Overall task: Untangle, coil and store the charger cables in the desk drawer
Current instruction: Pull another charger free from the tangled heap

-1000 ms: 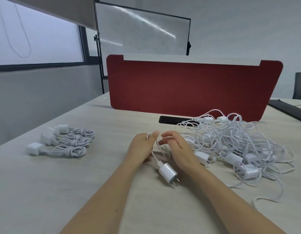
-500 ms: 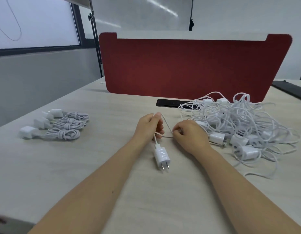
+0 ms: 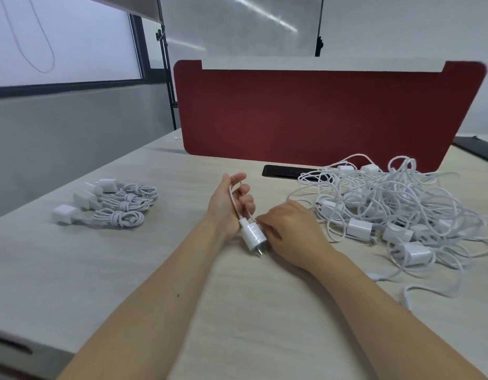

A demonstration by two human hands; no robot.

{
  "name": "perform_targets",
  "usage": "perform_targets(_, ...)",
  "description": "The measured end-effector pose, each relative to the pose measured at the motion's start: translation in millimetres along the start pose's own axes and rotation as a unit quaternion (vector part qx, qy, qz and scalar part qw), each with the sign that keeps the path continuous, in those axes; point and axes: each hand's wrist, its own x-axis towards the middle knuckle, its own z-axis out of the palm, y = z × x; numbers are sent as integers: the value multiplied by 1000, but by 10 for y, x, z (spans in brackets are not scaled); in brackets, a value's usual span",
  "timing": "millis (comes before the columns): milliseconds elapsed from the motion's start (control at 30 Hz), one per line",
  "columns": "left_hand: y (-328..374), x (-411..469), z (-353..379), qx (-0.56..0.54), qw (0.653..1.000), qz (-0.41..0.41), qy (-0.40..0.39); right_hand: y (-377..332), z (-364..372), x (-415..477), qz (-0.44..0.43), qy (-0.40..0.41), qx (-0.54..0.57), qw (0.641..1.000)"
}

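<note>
My left hand (image 3: 228,204) stands palm-up in the middle of the desk, its fingers curled round a white charger cable (image 3: 233,200) that loops over them. The cable's white plug adapter (image 3: 253,236) hangs below the palm, prongs toward me. My right hand (image 3: 290,229) lies just right of the adapter, knuckles up, pinching the same cable near the plug. A big tangle of white cables and adapters (image 3: 396,209) lies to the right. Three coiled chargers (image 3: 111,204) lie in a row at the left.
A red divider panel (image 3: 319,113) stands across the back of the desk (image 3: 127,270), with a black cable slot (image 3: 286,171) in front of it. Drawer fronts (image 3: 10,357) show at the bottom left. A loose cable end (image 3: 418,289) trails near my right forearm.
My left hand turned palm-up and opened wider, with the cable looped over its fingers. My right hand slid down toward the adapter. The adapter shifted slightly right.
</note>
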Motion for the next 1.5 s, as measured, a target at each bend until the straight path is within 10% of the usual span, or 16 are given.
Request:
perform_targets(467,297,89,-231,33,995,-48,76,106,-81,-70,69,123,-2,990)
perform_targets(1100,-36,-267,142,373,876,-243,-185,15,-216,-58,138,187,304,924)
perform_targets(1400,-86,-368,231,535,831,-13,-153,69,-180,-35,156,168,282,932)
perform_targets(1500,-102,-312,208,636,748,169,-82,102,-181,-53,182,139,220,948)
